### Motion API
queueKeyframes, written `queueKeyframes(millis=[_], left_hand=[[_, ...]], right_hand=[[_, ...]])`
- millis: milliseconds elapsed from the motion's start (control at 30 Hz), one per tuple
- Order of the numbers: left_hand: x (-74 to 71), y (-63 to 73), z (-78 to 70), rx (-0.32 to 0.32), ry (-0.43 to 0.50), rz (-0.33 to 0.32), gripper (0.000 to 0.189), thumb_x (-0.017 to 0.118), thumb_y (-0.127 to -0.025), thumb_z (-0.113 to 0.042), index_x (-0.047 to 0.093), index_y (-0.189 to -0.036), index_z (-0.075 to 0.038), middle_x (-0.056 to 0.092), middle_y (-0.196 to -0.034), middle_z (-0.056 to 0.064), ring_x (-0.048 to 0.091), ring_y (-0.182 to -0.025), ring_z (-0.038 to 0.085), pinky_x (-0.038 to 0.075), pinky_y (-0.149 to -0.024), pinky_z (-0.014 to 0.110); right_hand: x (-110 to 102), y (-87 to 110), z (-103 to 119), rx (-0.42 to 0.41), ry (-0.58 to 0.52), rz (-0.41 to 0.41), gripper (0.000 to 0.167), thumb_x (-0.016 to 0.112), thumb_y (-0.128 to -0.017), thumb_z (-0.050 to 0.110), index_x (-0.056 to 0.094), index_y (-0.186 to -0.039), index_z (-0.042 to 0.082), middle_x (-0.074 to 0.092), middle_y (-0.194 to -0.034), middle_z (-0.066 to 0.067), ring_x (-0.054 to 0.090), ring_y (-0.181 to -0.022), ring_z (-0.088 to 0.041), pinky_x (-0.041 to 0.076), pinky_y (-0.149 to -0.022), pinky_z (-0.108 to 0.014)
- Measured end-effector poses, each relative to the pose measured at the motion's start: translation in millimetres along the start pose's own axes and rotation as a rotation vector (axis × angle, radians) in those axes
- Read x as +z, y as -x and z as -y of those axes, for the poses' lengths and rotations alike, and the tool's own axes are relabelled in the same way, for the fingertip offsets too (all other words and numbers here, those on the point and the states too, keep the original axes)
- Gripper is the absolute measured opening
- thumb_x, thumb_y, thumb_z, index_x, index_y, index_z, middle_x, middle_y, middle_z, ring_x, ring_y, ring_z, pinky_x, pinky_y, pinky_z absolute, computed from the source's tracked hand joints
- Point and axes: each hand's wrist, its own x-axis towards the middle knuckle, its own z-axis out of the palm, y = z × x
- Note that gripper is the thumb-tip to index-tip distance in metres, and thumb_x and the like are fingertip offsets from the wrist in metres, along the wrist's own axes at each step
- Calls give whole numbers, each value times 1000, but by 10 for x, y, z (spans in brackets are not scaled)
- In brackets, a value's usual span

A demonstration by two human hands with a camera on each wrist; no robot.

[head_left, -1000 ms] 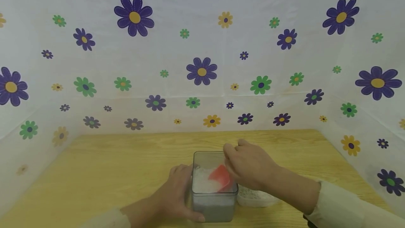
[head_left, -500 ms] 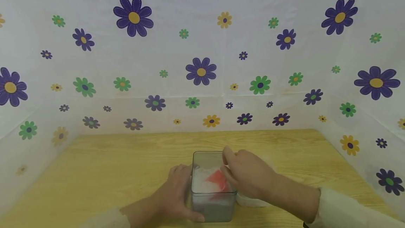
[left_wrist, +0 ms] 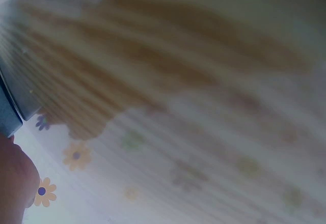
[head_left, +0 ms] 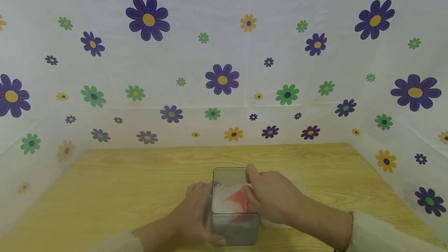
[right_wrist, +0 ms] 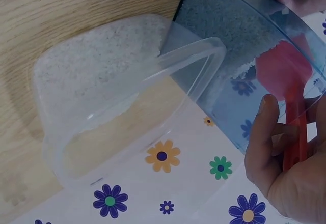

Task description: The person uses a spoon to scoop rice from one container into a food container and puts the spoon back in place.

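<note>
A clear, grey-tinted rectangular container (head_left: 235,228) stands upright on the table, partly filled with white, rice-like grains (head_left: 224,201). My left hand (head_left: 190,215) holds its left side, fingers along the wall and thumb at the front corner. My right hand (head_left: 271,195) is over the container's right rim, gripping the red handle of a scoop (right_wrist: 283,66). The scoop's blade sits down in the grains, tilted, part of it showing through the front wall. In the left wrist view, only the thumb (left_wrist: 18,183) and a container corner show.
Right of the container, a translucent plastic tub (right_wrist: 84,114) with more white grains stands on the wooden table (head_left: 140,182), partly hidden by my right forearm in the head view. A white flowered sheet (head_left: 189,57) encloses the table's back and sides.
My right hand has moved slightly down, pushing the scoop deeper into the grains, and its blade now shows through the front wall. My left hand stays in place on the container.
</note>
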Motion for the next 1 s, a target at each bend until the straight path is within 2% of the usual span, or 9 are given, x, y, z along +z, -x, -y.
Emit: queueKeyframes(millis=[167, 333, 533, 733, 833, 1000], left_hand=[[5, -1, 4, 11, 2, -7, 111, 76, -59, -81, 41, -144, -18, 51, -125, -14, 42, -115, 7, 30, -104, 42], [15, -17, 10, 40, -14, -33, 114, 76, -57, -82, 41, -143, -16, 53, -125, -13, 43, -114, 7, 30, -103, 40], [5, -22, 4, 2, 10, -12, 115, 75, -56, -84, 41, -144, -18, 53, -125, -14, 42, -115, 7, 30, -103, 41], [-2, -12, 3, 1, 30, -6, 115, 75, -56, -84, 41, -144, -18, 52, -126, -13, 41, -116, 8, 28, -105, 42], [-1, -11, 3, 12, 32, -12, 115, 76, -56, -83, 41, -144, -18, 53, -126, -13, 42, -116, 8, 28, -105, 42], [8, -11, 15, 10, 34, -11, 113, 75, -56, -83, 42, -143, -19, 53, -124, -15, 42, -115, 7, 28, -105, 42]], right_hand=[[-16, 26, -12, -27, 58, -16, 16, 54, -101, 29, 49, -103, 14, 46, -60, 8, 45, -55, -8, 40, -54, -27], [-65, 74, -63, -3, 73, -40, 15, 53, -101, 30, 49, -100, 16, 46, -60, 8, 45, -55, -7, 40, -53, -27], [-105, 106, -142, 24, 90, -43, 16, 49, -103, 34, 50, -98, 19, 50, -64, 10, 50, -59, -4, 45, -56, -27], [-134, 132, -212, 23, 146, -32, 30, 46, -104, 38, 52, -80, 20, 45, -62, 7, 43, -58, -9, 38, -55, -28], [-130, 143, -246, 30, 142, -21, 38, 44, -105, 37, 61, -77, 19, 53, -66, 9, 51, -63, -8, 45, -60, -31], [-82, 156, -306, 53, 53, -10, 42, 42, -106, 38, 71, -84, 18, 67, -78, 11, 64, -78, -11, 54, -74, -37]])
